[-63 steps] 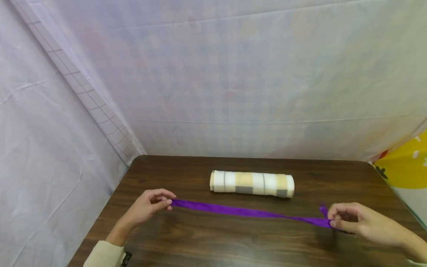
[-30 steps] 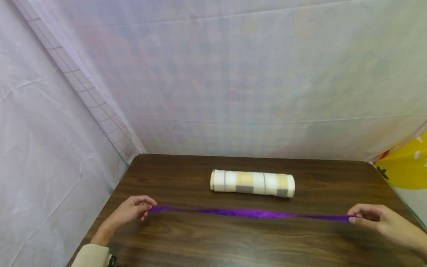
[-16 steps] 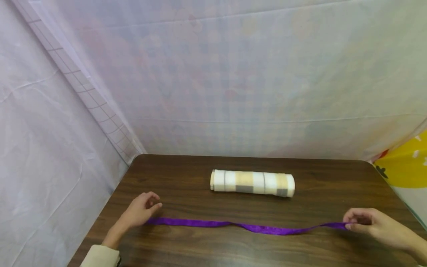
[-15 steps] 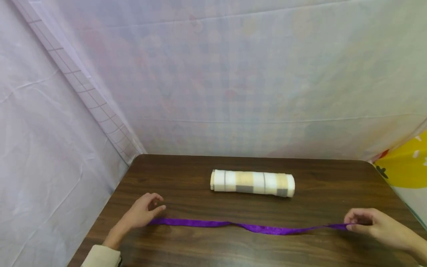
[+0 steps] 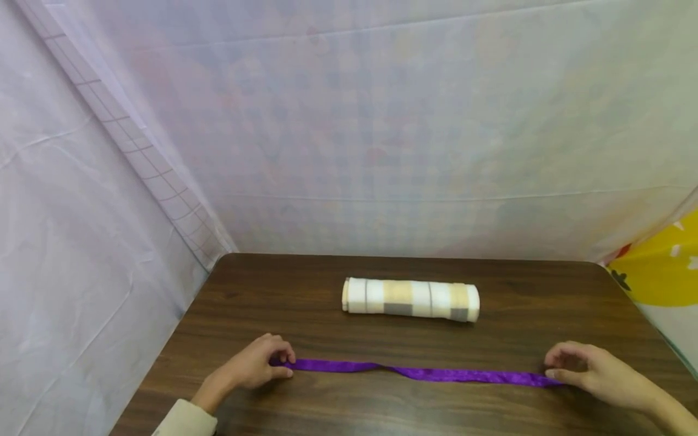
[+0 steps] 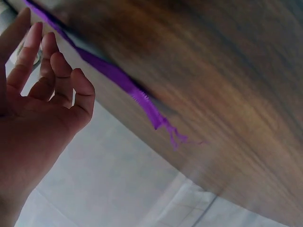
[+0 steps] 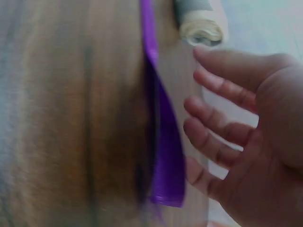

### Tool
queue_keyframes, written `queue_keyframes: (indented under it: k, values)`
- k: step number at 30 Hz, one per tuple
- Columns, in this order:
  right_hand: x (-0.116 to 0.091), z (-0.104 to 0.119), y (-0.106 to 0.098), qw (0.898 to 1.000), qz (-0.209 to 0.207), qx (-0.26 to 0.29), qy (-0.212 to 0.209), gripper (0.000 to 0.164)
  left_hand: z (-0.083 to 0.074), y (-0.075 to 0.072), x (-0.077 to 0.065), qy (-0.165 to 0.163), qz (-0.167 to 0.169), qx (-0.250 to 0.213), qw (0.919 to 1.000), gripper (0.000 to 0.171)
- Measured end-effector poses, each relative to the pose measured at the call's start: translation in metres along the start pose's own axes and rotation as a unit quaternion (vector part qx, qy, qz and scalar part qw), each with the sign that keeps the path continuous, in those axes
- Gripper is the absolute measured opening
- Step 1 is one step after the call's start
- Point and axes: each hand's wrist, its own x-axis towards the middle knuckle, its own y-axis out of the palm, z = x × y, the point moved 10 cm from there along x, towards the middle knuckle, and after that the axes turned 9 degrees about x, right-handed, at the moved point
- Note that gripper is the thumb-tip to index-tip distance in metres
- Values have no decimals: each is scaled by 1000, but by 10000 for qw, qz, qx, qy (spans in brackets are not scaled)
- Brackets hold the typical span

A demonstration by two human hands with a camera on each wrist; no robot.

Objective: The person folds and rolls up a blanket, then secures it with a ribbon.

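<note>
A purple ribbon (image 5: 463, 375) stretches left to right across the brown wooden table, with a twist left of its middle. My left hand (image 5: 256, 362) hovers over its left part, thumb and fingers apart. The left wrist view shows the frayed ribbon end (image 6: 151, 113) lying free beside loosely bent fingers (image 6: 61, 80). Over the right end is my right hand (image 5: 600, 369); in the right wrist view, its spread fingers (image 7: 213, 113) are beside the ribbon's right end (image 7: 169, 175), with nothing gripped. Behind the ribbon lies a rolled checked cloth (image 5: 411, 300), white, yellow and grey.
The table (image 5: 305, 297) has a rounded far edge against a pale hanging sheet (image 5: 382, 151). Another white sheet (image 5: 82, 242) hangs on the left. A yellow printed cloth (image 5: 665, 266) shows past the right edge.
The ribbon, earlier held taut between both hands, has come down onto the table. My left hand let go first and has moved right; my right hand has released its end and shifted left.
</note>
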Motion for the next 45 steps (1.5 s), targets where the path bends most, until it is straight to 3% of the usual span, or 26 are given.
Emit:
queue_keyframes:
  k: [4, 7, 11, 18, 22, 25, 30, 35, 41, 45]
  values:
    - [-1, -4, 5, 9989, -243, -381, -99, 19, 7, 9, 1, -76, 173, -384, 9991, 11]
    - [-3, -8, 8, 9984, -203, -526, -50, 21, 14, 12, 1, -269, 295, -805, 9960, 8]
    - [-7, -13, 6, 9989, -123, -460, 45, 19, 21, 11, 0, -450, 295, -1037, 9932, 7]
    - [-9, -13, 7, 9992, 293, 268, 0, 18, 16, 7, 1, -65, 43, -676, 9977, 17]
    - [-8, -11, 5, 9980, 288, 566, 33, 18, 15, 6, 0, 30, -60, -466, 9989, 10]
    - [-7, -10, 3, 9969, 244, 748, 17, 17, 20, 6, 0, -55, 4, -683, 9977, 4]
    - [-9, -10, 1, 9941, 206, 1064, 25, 15, 33, 6, -3, -377, 393, -1536, 9866, 11]
    - [-11, -14, -2, 9941, 104, 1073, 112, 12, 45, 6, -8, -661, 598, -2362, 9676, 14]
    - [-14, -18, -4, 9969, 10, 755, 207, 7, 60, 8, -14, -1028, 739, -2849, 9502, 18]
    - [-15, -20, -5, 9976, -17, 674, 175, 7, 69, 9, -20, -1178, 739, -3003, 9436, 26]
